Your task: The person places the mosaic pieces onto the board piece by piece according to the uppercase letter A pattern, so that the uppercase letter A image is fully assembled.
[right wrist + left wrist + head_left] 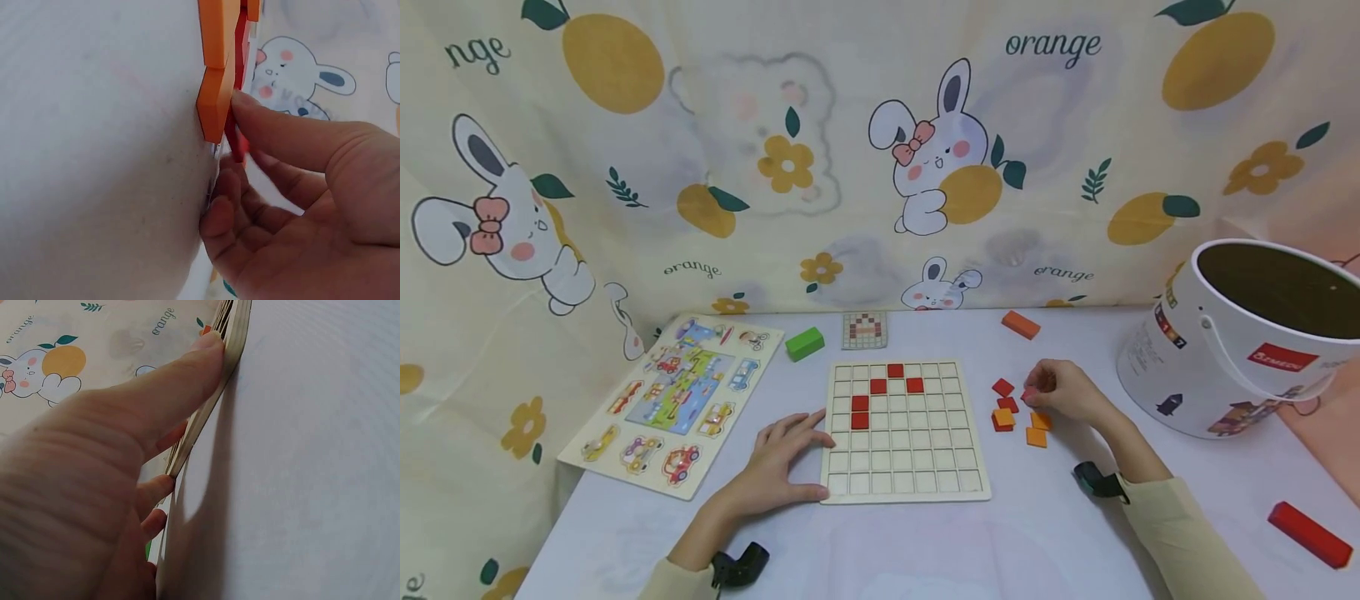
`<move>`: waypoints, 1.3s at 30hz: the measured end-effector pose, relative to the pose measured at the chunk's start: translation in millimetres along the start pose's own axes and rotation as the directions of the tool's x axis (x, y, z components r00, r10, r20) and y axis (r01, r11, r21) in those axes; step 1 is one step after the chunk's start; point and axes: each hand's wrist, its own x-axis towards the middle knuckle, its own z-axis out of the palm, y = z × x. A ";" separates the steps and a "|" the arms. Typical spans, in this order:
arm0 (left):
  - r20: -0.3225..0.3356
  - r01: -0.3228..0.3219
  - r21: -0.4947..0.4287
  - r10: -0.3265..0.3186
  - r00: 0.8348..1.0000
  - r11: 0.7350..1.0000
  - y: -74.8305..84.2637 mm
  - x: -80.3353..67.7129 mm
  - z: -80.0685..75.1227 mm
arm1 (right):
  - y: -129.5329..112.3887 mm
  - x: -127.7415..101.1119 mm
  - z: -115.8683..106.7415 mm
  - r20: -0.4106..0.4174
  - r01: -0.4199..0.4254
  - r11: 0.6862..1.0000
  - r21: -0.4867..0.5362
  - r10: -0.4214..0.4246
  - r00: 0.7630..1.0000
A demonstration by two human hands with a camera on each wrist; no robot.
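A wooden grid board (910, 460) lies mid-table with several red square tiles (878, 387) set in its upper cells. My left hand (786, 462) rests at the board's left side, fingers spread, thumb touching near its lower left corner; in the left wrist view the thumb (181, 378) lies against the board's edge. To the board's right, my right hand (1067, 390) pinches a red square tile (235, 137) between thumb and finger. Close to that hand lie loose orange tiles (1036, 437) and red tiles (1002, 387).
Behind the board lies a small pattern card (864, 331) beside a green block (805, 343). A vehicle puzzle board (700, 471) is at left. An orange block (1021, 325) sits at the back, a white bucket (1157, 367) at right, and a red block (1310, 534) at front right.
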 end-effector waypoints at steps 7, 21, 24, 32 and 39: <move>-0.004 -0.001 0.003 0.001 1.000 1.000 -1.6 -0.1 0.3 | -29.5 7.2 14.5 0.001 0.090 0.985 0.145 -0.091 0.996; 0.003 0.003 -0.006 -0.003 1.000 1.000 -0.9 -0.5 -1.2 | -152.1 48.7 122.3 0.324 0.336 0.879 0.340 -0.444 0.835; 0.009 0.012 -0.003 -0.012 1.000 1.000 -1.1 0.1 -0.5 | -159.7 49.7 134.0 0.342 0.346 0.888 0.304 -0.441 0.830; 0.020 0.021 -0.010 -0.021 1.000 1.000 2.0 0.4 -1.2 | -166.0 44.8 141.4 0.350 0.365 0.906 0.215 -0.420 0.837; 0.021 0.028 -0.006 -0.028 0.999 1.000 1.9 -0.2 -1.2 | -166.2 43.1 142.6 0.321 0.375 0.920 0.118 -0.392 0.862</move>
